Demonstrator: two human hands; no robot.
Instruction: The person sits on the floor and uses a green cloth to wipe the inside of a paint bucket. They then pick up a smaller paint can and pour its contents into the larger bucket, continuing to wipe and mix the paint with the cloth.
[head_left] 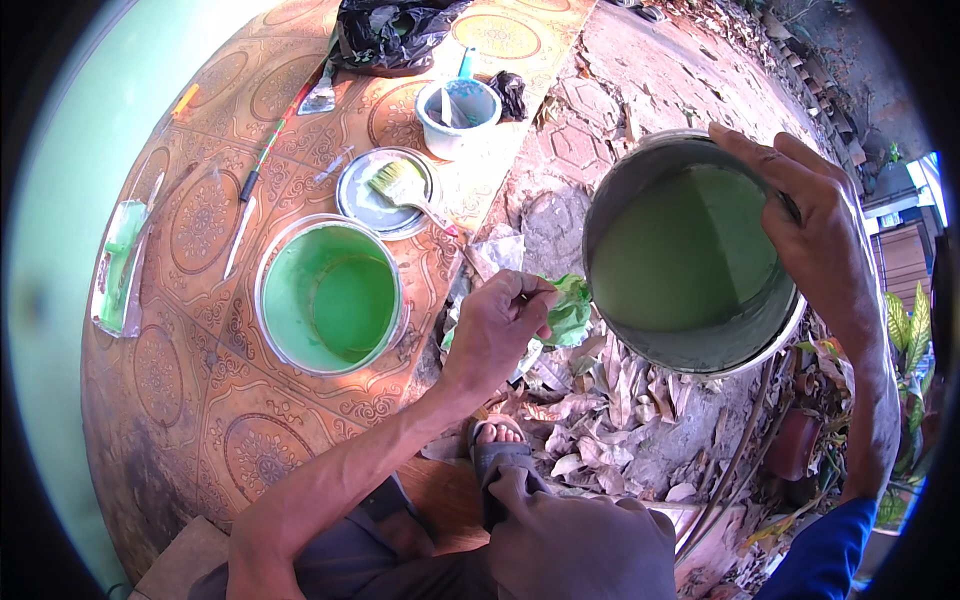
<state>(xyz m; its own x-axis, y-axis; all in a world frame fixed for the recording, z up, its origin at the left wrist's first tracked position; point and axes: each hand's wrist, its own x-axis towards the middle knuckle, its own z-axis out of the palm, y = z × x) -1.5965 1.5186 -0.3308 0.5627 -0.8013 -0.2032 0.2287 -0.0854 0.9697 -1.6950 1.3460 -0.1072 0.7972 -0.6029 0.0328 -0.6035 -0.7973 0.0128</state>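
Right of the pail (282,298), the right hand (815,200) grips a tilted bucket (622,185) of green liquid (690,250) by its rim; between bucket and pail, the left hand (497,325) curls beside a green scrap (572,312), whether grasping it I cannot tell

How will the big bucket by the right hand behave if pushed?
The big bucket is probably heavy, holding what looks like greenish liquid, which may slosh. Pushing high, where the right hand holds it, might tip it.
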